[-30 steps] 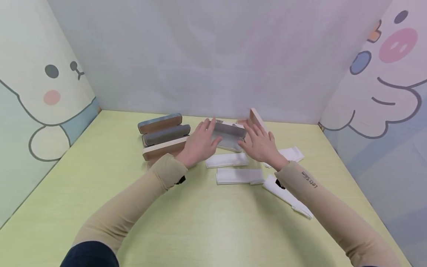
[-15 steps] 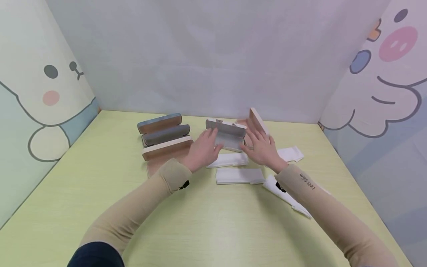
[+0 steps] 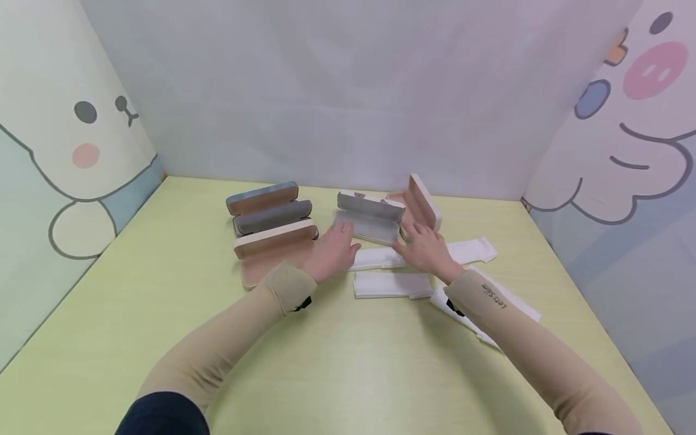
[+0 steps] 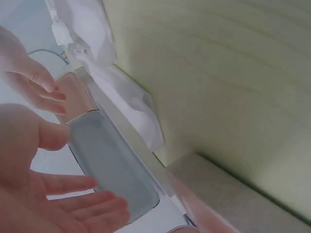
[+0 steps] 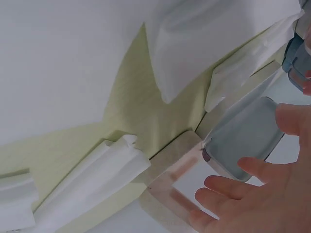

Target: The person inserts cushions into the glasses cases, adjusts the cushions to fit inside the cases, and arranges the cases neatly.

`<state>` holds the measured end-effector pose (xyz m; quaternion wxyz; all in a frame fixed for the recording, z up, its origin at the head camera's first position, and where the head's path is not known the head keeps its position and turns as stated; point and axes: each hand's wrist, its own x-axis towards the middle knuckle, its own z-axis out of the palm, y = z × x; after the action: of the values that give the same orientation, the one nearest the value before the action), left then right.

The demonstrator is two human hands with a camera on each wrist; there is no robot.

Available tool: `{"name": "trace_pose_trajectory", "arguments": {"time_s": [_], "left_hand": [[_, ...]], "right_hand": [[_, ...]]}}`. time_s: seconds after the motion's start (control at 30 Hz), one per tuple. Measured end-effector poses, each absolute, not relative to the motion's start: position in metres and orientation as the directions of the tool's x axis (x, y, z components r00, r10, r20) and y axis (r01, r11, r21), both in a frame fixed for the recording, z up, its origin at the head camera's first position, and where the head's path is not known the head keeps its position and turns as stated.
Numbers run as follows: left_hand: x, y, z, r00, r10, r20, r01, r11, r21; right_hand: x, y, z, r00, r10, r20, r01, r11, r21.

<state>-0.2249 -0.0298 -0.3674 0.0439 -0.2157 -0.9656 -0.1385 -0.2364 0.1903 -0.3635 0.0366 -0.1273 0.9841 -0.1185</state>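
A grey eyeglass case (image 3: 375,226) stands with its lid up between both hands in the head view. My left hand (image 3: 333,251) is by its left front corner, fingers extended; whether they touch it I cannot tell. At its right front corner is my right hand (image 3: 426,249), fingers spread near the pink-lined case (image 3: 426,202) behind it. Seen from the left wrist, the left hand (image 4: 58,184) has nothing in its palm beside the grey case (image 4: 112,160). In the right wrist view the right hand (image 5: 252,194) is likewise without anything in its grasp.
Left of the hands lie an opened blue case (image 3: 263,199) and a white, pink-lined case (image 3: 272,257). Folded white cloths (image 3: 391,285) lie in front, with another cloth (image 3: 473,249) to the right. A fabric wall (image 3: 337,109) rises behind the table (image 3: 337,362).
My left hand has drawn back toward me and slightly right, uncovering the grey case's left side. My right hand has come slightly nearer to me. The cases and cloths stay where they were.
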Motion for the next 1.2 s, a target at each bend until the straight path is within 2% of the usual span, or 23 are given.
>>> {"name": "trace_pose_trajectory", "arguments": {"time_s": [0.3, 0.53, 0.83, 1.2], "left_hand": [[-0.225, -0.028, -0.374, -0.923, 0.384, 0.027, 0.383, 0.910, 0.159], [-0.225, -0.029, -0.382, -0.914, 0.404, 0.019, 0.404, 0.907, 0.122], [-0.221, -0.031, -0.387, -0.907, 0.420, 0.016, 0.420, 0.908, -0.017], [-0.219, -0.031, -0.391, -0.907, 0.421, 0.002, 0.421, 0.907, -0.020]], "right_hand": [[-0.236, 0.193, -0.375, -0.963, -0.253, -0.089, -0.229, 0.948, -0.221], [-0.234, 0.193, -0.380, -0.963, -0.242, -0.121, -0.216, 0.957, -0.191], [-0.231, 0.192, -0.385, -0.959, -0.262, -0.113, -0.236, 0.951, -0.202], [-0.228, 0.190, -0.390, -0.965, -0.258, -0.044, -0.244, 0.949, -0.199]]}}
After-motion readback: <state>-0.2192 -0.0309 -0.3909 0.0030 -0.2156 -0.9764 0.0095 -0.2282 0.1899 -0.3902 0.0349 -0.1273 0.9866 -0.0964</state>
